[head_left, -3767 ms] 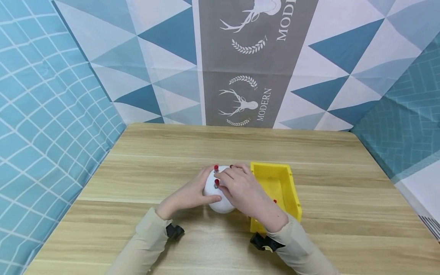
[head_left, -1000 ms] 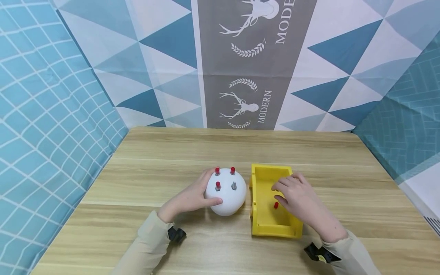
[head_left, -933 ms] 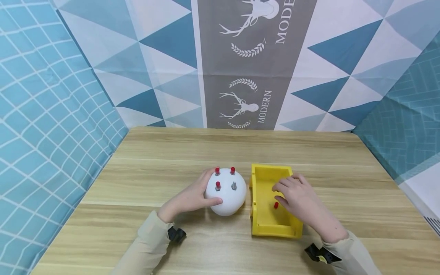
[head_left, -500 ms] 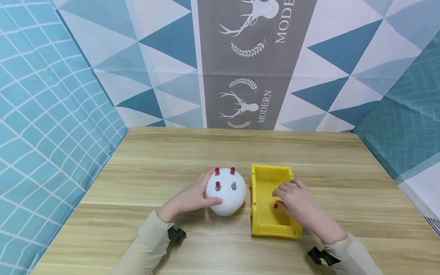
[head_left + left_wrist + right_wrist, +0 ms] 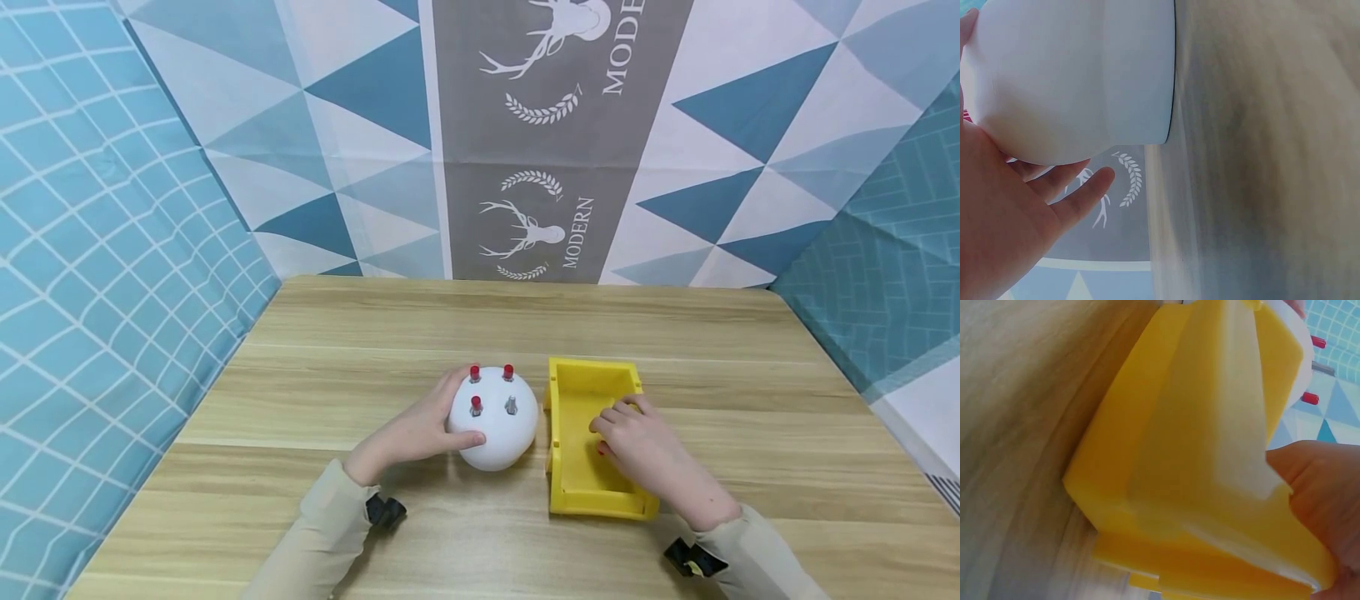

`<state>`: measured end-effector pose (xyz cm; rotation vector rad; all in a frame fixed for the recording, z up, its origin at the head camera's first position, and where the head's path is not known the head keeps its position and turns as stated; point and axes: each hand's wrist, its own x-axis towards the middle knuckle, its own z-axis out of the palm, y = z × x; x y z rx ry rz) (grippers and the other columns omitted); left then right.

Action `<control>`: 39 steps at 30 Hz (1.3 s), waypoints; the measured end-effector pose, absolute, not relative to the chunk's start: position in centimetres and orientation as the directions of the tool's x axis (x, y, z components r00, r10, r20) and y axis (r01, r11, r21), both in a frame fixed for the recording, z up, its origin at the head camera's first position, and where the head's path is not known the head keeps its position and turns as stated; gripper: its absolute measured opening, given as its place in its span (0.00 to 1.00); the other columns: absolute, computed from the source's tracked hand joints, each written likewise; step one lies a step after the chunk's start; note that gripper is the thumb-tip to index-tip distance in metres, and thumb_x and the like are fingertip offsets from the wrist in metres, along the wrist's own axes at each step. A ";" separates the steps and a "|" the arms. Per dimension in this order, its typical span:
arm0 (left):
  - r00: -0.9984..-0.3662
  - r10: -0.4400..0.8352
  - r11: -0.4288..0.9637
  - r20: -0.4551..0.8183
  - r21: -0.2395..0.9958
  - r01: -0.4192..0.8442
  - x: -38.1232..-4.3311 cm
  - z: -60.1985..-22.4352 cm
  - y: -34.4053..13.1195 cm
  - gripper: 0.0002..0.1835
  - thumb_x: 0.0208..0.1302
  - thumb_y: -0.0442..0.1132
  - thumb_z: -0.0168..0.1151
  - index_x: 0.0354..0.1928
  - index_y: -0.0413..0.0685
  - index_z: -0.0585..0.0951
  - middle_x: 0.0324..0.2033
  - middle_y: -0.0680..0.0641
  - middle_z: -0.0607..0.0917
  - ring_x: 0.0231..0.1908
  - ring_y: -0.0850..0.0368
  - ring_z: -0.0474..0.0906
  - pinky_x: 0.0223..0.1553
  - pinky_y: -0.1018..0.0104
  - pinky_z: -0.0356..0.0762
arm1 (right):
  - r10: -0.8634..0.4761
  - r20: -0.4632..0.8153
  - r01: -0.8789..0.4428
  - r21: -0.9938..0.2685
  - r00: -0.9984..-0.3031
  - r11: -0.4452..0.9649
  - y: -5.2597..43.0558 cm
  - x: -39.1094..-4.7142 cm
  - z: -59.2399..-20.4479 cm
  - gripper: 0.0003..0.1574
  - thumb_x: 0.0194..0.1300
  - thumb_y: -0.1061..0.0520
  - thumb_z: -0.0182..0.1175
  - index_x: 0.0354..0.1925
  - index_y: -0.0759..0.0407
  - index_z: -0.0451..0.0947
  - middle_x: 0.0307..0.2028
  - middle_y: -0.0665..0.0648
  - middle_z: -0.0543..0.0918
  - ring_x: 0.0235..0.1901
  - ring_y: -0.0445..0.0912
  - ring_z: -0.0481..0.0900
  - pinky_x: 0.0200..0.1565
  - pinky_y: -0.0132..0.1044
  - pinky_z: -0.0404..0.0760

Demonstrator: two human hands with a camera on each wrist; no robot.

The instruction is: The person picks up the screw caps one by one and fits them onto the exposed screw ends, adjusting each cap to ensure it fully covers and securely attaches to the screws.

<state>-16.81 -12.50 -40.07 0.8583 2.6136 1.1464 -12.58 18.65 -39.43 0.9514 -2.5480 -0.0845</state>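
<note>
My left hand (image 5: 420, 429) grips the side of a white dome-topped body (image 5: 498, 446), its thumb across the front and its fingers round the far side. From the dome's top stand three posts with red caps (image 5: 476, 402) and one bare metal threaded post (image 5: 512, 405). In the left wrist view, fingers spread along the dome's smooth wall (image 5: 1079, 75). My right hand (image 5: 637, 437) reaches over the right wall of a yellow bin (image 5: 596, 502). Its bent fingers are right at a small red cap (image 5: 602, 448), partly hidden by them; I cannot tell if they pinch it.
The bin stands close to the dome's right on a wooden table (image 5: 360, 333). In the right wrist view, the bin's outer wall (image 5: 1166, 444) fills the middle. A patterned cloth backdrop (image 5: 375, 150) rises behind the table's far edge.
My right hand has gone from the dome into the bin, then lowered its fingers over the red cap, covering more of it. The left hand keeps its hold on the dome.
</note>
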 end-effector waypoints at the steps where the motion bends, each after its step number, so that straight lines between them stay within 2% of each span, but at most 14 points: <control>1: -0.822 0.564 0.541 0.081 0.716 0.442 -16.8 -40.1 -12.5 0.49 0.48 0.60 0.65 0.68 0.55 0.50 0.63 0.50 0.58 0.57 0.54 0.63 0.55 0.53 0.66 | -0.641 0.362 -0.612 0.206 -0.677 0.763 18.6 -12.6 -39.5 0.11 0.41 0.60 0.71 0.26 0.57 0.79 0.25 0.51 0.81 0.29 0.46 0.76 0.46 0.45 0.71; 7: -0.819 0.567 0.539 0.085 0.714 0.447 -16.8 -40.1 -12.5 0.49 0.48 0.60 0.65 0.68 0.55 0.51 0.62 0.50 0.59 0.56 0.54 0.64 0.55 0.54 0.67 | -0.654 0.365 -0.597 0.270 -0.662 0.755 18.4 -12.7 -39.9 0.09 0.40 0.61 0.69 0.22 0.58 0.77 0.22 0.52 0.79 0.27 0.47 0.75 0.44 0.44 0.71; 20: -0.825 0.560 0.550 0.080 0.709 0.442 -16.7 -40.1 -12.5 0.49 0.48 0.60 0.65 0.68 0.55 0.51 0.63 0.51 0.59 0.56 0.54 0.64 0.56 0.54 0.66 | -0.623 0.282 -0.549 0.301 -0.730 0.780 18.1 -12.7 -40.4 0.07 0.44 0.61 0.68 0.20 0.58 0.77 0.20 0.53 0.79 0.26 0.48 0.75 0.47 0.46 0.70; 30: -0.818 0.567 0.534 0.097 0.713 0.454 -16.8 -40.0 -12.4 0.49 0.48 0.60 0.65 0.67 0.54 0.52 0.62 0.51 0.59 0.55 0.54 0.64 0.55 0.54 0.67 | -0.622 0.296 -0.539 0.320 -0.725 0.779 18.1 -12.8 -40.6 0.10 0.43 0.67 0.64 0.16 0.57 0.73 0.16 0.52 0.76 0.23 0.48 0.73 0.46 0.46 0.68; 39: -0.819 0.566 0.541 0.095 0.706 0.457 -16.8 -40.0 -12.5 0.49 0.48 0.61 0.65 0.68 0.55 0.52 0.62 0.51 0.59 0.56 0.55 0.64 0.56 0.54 0.66 | -0.605 0.214 -0.530 0.321 -0.766 0.785 17.9 -12.7 -40.5 0.08 0.44 0.67 0.63 0.19 0.57 0.75 0.19 0.53 0.78 0.25 0.48 0.75 0.47 0.46 0.68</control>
